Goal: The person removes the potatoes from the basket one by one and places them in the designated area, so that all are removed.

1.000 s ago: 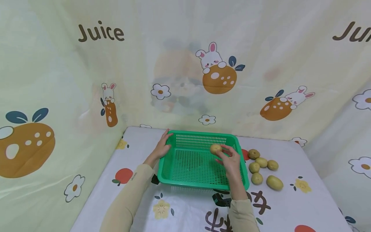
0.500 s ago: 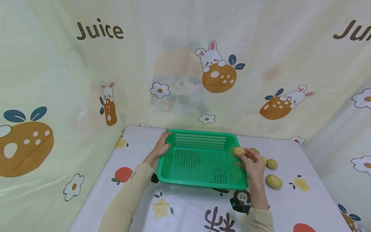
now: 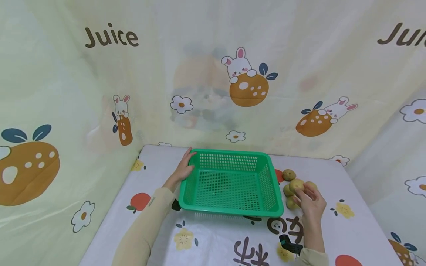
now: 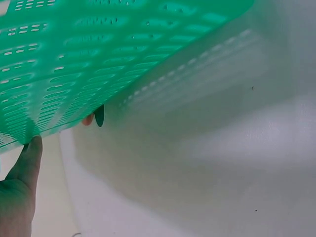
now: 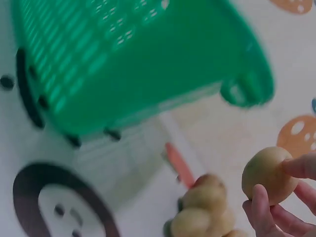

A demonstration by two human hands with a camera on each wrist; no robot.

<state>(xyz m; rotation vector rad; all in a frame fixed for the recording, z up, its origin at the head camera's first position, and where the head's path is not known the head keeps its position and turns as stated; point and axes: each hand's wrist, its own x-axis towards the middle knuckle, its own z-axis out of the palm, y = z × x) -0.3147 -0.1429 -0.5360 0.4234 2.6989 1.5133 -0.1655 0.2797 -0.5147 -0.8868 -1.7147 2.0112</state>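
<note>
My right hand (image 3: 313,205) pinches a small potato (image 3: 296,185) between thumb and fingers, to the right of the green plastic basket (image 3: 229,212). In the right wrist view this potato (image 5: 269,175) is round and pale yellow, held at the fingertips. Beneath and around it in the head view are several loose potatoes (image 3: 288,174), partly hidden by the hand. My left hand (image 3: 183,170) holds the basket by its left rim. The left wrist view shows the thumb (image 4: 30,155) against the slotted wall. No potatoes show inside the basket.
The table wears a white printed cloth (image 3: 213,236) with fruit, flower and letter prints. Patterned sheets (image 3: 206,74) hang behind and on both sides. A dark wrist strap mount (image 3: 290,244) juts out by the right wrist.
My right hand has carried the potato from above the basket rightward, past its right rim, to over the other potatoes. My left hand stays at the left rim.
</note>
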